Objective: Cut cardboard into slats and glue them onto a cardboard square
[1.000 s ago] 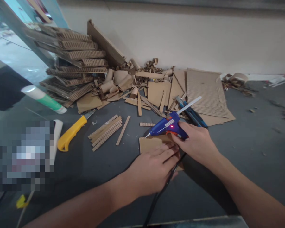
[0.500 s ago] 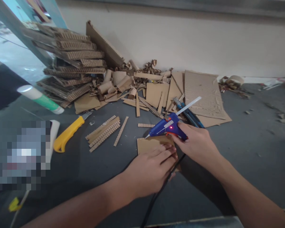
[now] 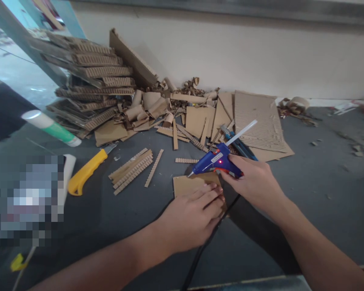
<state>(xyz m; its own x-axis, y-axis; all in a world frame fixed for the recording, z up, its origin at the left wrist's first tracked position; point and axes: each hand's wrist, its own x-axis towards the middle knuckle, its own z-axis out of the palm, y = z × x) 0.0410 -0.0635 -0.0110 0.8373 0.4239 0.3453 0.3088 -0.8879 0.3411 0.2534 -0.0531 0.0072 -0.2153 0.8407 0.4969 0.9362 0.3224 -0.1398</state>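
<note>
My right hand (image 3: 256,176) is closed around the handle of a blue hot glue gun (image 3: 220,159), its red light lit. A whitish glue stick (image 3: 242,132) juts from the gun's back end. The gun's nozzle is at the far edge of a flat brown cardboard piece (image 3: 183,185); I cannot tell whether it touches. My left hand (image 3: 197,214) lies flat on that piece, fingers stretched across it and covering much of it. A small pale dot, perhaps glue, shows near its far left corner. Behind the gun lies a ridged cardboard strip (image 3: 186,160).
Cut corrugated strips (image 3: 132,171) and a yellow-handled knife (image 3: 87,171) lie left. A blue cutter (image 3: 241,145) rests behind my right hand. Stacked cardboard (image 3: 103,70), scraps and a ridged sheet (image 3: 257,121) line the wall. The gun's black cord (image 3: 197,258) passes by my left hand.
The glue gun's nozzle has shifted slightly right along the cardboard's far edge, with my right hand. My left hand stays on the cardboard.
</note>
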